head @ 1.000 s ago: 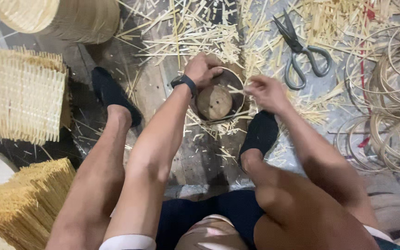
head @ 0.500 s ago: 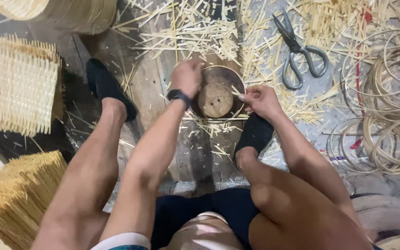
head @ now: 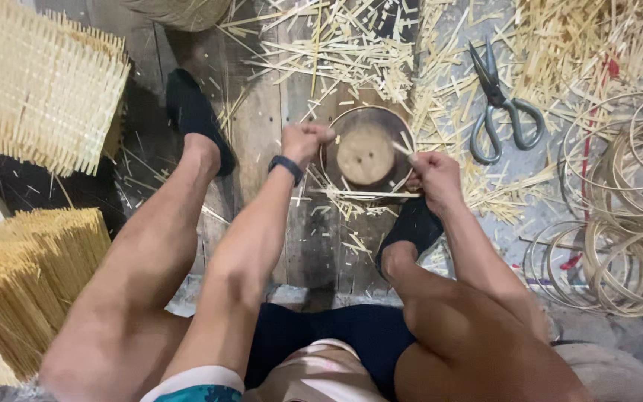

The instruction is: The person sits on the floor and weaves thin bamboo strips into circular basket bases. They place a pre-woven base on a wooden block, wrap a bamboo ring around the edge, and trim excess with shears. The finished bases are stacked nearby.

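Down between the person's feet, a round dark wooden form with a pale disc top (head: 366, 155) stands on the plank floor (head: 262, 134). Left hand (head: 303, 141) is curled at the form's left rim, fingers (head: 320, 134) pressed together into a fist. Right hand (head: 434, 175) sits at its right rim, fingers (head: 415, 160) pinching a thin pale bamboo strip (head: 402, 147) that slants over the rim. Beyond the right fingers, grey metal scissors (head: 501, 112) lie among scattered bamboo splints (head: 336, 52); coiled bamboo hoops (head: 626, 216) lie farther right.
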